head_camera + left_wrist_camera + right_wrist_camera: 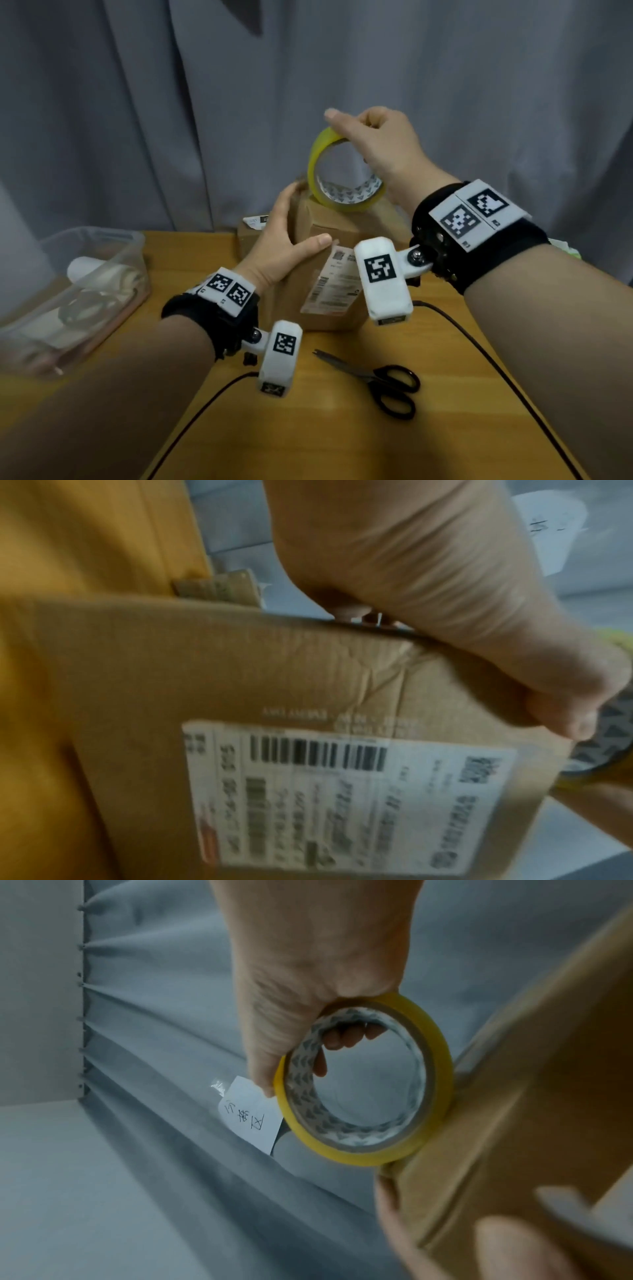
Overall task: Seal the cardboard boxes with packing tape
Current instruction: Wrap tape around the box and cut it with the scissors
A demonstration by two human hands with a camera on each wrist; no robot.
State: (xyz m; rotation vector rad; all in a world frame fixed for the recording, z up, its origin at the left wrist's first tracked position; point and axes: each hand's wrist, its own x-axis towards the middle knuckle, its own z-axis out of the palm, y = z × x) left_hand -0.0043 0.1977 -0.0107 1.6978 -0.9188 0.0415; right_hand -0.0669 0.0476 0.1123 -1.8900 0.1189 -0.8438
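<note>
A brown cardboard box (329, 236) with a white shipping label (334, 279) stands on the wooden table. My left hand (284, 236) grips its upper left corner, thumb on the front face and fingers over the far edge; in the left wrist view that hand (445, 601) wraps the box (240, 669) edge. My right hand (376, 137) holds a yellow tape roll (342, 178) upright, its lower rim on the box top. In the right wrist view fingers curl through the core of the roll (363, 1150), which touches the box (531, 1096).
Black scissors (383, 382) lie on the table (342, 445) in front of the box. A clear plastic bin (68, 291) with rolls sits at the left. A second cardboard box (253, 233) stands behind. Black cables cross the table. A grey curtain (171, 102) hangs behind.
</note>
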